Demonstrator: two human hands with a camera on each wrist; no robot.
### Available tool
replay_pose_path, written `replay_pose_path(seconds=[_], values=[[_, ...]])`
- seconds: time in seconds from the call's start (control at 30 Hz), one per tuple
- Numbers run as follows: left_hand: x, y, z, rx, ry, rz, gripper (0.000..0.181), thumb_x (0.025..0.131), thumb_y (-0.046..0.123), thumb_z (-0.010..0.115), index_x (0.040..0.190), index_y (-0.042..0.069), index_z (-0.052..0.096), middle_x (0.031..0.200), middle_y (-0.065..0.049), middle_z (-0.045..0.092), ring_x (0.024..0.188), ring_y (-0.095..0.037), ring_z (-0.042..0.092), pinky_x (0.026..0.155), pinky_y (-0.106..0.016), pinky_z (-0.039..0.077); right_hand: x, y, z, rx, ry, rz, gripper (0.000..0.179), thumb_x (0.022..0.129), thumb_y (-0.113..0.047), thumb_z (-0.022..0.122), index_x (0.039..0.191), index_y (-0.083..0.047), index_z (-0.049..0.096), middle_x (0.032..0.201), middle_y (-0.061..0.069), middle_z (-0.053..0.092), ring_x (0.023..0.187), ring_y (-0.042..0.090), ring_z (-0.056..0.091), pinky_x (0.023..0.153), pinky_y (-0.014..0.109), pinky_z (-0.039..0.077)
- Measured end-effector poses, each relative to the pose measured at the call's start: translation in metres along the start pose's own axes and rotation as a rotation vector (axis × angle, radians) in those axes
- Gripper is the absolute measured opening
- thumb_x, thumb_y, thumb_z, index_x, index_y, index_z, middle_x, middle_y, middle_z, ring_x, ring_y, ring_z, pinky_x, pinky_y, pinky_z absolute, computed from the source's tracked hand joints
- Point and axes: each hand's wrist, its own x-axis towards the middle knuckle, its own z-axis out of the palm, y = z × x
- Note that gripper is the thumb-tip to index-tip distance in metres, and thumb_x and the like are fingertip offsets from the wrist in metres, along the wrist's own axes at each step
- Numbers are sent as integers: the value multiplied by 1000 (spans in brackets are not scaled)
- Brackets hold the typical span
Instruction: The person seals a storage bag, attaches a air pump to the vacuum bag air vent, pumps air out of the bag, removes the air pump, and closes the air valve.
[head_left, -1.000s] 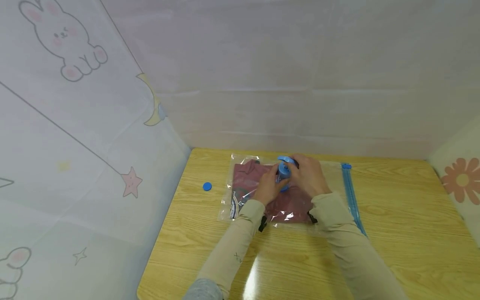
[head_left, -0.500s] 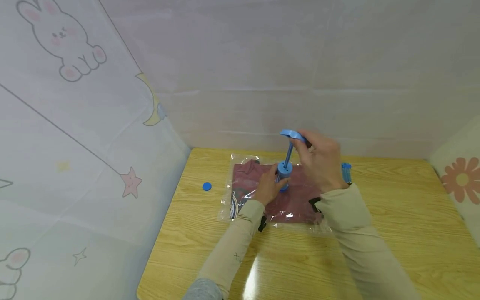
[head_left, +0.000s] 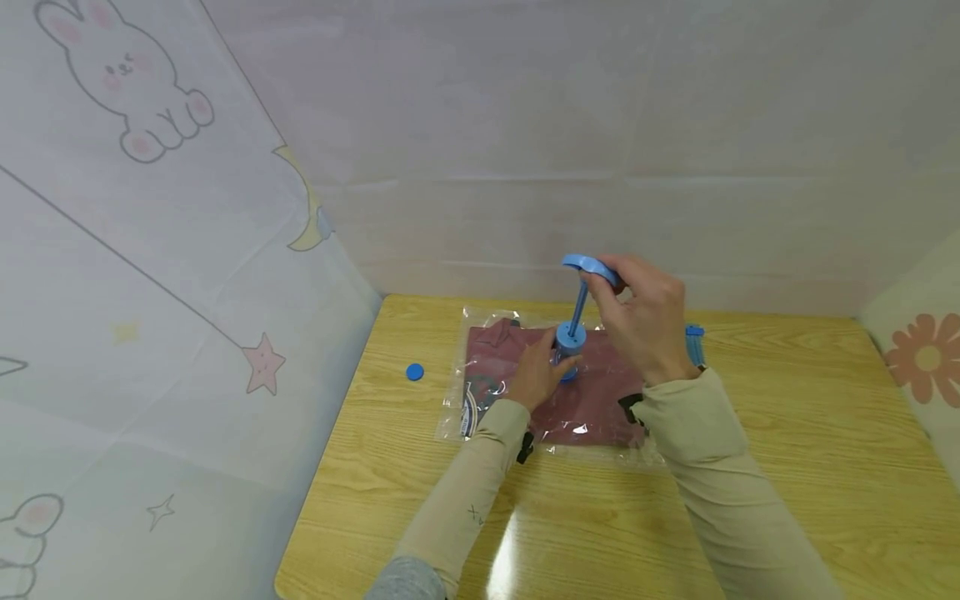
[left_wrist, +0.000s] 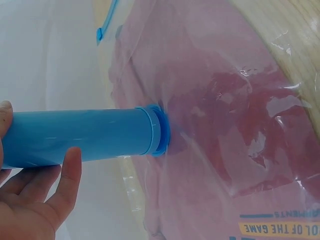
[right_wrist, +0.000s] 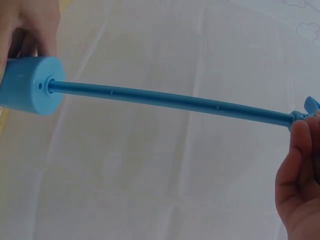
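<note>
Pump (left_wrist: pixel 100 132) on bag (head_left: pixel 452 417), garment (head_left: pixel 600 392) inside, disc (head_left: pixel 415 372) left of bag

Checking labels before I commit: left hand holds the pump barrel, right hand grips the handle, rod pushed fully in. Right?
Not the rod: it's extended, a long stretch showing between barrel and handle in the right wrist view. The rest stands: left hand holds the barrel, right hand grips the handle.

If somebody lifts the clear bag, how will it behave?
The bag would probably sag, as it looks thin and wrinkled. It may feel slippery, given its glossy shine. It seems light, as the cloth inside lies fairly flat.
</note>
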Motion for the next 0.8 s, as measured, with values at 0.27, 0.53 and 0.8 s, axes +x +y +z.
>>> replay_pose_path(seconds=[0.27, 0.53, 0.8], values=[[0, -1, -2, -24, -26, -36, 58, 91, 33, 66, 141, 18, 43, 128, -7, 65, 120, -21, 60, 99, -38, 51, 0, 1, 1, 13, -25, 46, 15, 86, -6, 70, 94, 7, 70, 83, 18, 71, 68, 23, 63, 69, 7, 39], [-1, -1, -5, -57, -40, -43, 57, 92, 30, 65, 142, 16, 42, 130, -8, 63, 123, -23, 59, 100, -40, 50, 1, -1, 3, 21, -49, 65, 15, 86, -8, 71, 94, 5, 70, 83, 17, 71, 68, 22, 63, 67, 9, 40], [-2, -1, -7, -78, -54, -53, 59, 92, 30, 65, 144, 17, 40, 131, -9, 62, 124, -26, 58, 101, -43, 49, 0, -3, 6, 36, -63, 67, 16, 86, -8, 72, 95, 4, 71, 82, 15, 72, 67, 20, 63, 65, 9, 41]])
